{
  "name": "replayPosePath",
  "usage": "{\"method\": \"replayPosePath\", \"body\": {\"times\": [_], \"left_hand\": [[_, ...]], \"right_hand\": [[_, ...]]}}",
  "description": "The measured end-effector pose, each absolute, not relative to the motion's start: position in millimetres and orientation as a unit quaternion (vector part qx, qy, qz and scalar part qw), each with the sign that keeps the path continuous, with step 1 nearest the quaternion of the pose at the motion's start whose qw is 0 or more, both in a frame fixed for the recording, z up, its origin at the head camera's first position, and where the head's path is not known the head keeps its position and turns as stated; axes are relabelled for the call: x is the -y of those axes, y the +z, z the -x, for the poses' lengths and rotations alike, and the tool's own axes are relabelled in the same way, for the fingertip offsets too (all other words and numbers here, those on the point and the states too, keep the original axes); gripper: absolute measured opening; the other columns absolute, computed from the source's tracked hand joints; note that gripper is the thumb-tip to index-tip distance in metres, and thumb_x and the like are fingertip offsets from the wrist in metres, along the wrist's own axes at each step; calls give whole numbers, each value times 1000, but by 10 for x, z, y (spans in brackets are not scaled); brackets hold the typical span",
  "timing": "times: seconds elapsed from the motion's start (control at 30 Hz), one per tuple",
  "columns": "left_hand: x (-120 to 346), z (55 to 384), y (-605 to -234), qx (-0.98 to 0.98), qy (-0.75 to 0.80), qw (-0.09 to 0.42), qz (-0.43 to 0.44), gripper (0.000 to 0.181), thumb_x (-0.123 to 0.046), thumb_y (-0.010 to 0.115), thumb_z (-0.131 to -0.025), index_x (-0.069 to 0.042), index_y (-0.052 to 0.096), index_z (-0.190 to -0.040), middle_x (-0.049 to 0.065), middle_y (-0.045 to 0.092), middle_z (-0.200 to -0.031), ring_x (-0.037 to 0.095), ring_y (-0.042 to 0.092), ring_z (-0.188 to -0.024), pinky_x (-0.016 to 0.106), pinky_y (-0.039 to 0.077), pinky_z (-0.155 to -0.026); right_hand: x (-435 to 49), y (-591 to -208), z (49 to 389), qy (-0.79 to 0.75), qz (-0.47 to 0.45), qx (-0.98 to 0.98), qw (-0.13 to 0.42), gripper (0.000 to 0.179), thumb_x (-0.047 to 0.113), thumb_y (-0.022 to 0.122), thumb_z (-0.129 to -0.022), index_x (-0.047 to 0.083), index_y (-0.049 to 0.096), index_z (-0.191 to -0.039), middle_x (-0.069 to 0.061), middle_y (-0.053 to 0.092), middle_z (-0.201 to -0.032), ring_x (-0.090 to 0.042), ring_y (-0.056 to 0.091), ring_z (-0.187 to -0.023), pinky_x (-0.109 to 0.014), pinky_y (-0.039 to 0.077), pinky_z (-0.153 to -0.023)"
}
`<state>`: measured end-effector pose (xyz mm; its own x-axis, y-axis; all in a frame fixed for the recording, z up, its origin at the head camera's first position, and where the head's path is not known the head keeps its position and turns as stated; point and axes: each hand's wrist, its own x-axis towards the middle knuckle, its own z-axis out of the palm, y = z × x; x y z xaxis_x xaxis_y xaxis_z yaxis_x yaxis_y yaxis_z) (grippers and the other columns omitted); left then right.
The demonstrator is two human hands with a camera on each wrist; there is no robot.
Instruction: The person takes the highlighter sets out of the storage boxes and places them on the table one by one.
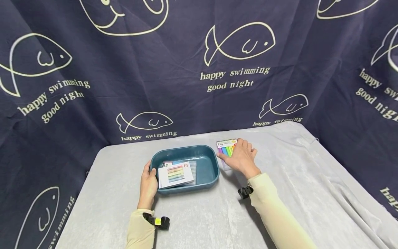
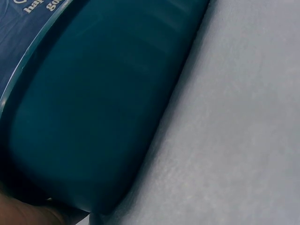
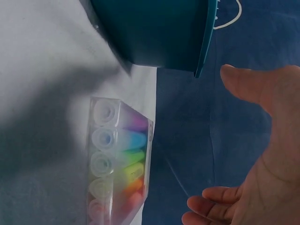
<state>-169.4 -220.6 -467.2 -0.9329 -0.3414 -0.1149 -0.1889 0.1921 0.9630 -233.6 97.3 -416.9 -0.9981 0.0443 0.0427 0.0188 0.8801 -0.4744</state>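
Observation:
A teal plastic bin (image 1: 208,168) stands on the table. My left hand (image 1: 148,183) grips its left end, thumb at the rim and fingers along the outside. In the left wrist view the bin's outer wall (image 2: 93,108) fills much of the picture, with part of the hand (image 2: 28,213) at the lower corner. A clear case of rainbow-coloured markers (image 1: 226,151) lies right of the bin. Over it is my right hand (image 1: 242,155), thumb and fingers spread wide. The right wrist view shows a gap between these fingers (image 3: 213,206) and the marker case (image 3: 117,159).
Inside the bin lies a white box (image 1: 175,174) with a striped colour picture, on top of a clear flat pack (image 1: 193,169). Grey cloth covers the table (image 1: 199,221). A dark blue curtain (image 1: 192,103) with fish drawings hangs behind and at both sides.

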Motion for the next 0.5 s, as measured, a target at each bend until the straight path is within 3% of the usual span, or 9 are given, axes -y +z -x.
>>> {"method": "replayPosePath", "body": {"times": [0.5], "left_hand": [[2211,1695,-4671,774,-604,67,-177,51,-13,32,-108,-6,28,-158,19,28,-165,38,18,-157,56,14,-129]], "right_hand": [[-893,-4086,2328,257,-31,966,27,101,60,73,-80,-7,30,-143,-28,42,-133,-45,36,-124,-58,30,-101]]}}
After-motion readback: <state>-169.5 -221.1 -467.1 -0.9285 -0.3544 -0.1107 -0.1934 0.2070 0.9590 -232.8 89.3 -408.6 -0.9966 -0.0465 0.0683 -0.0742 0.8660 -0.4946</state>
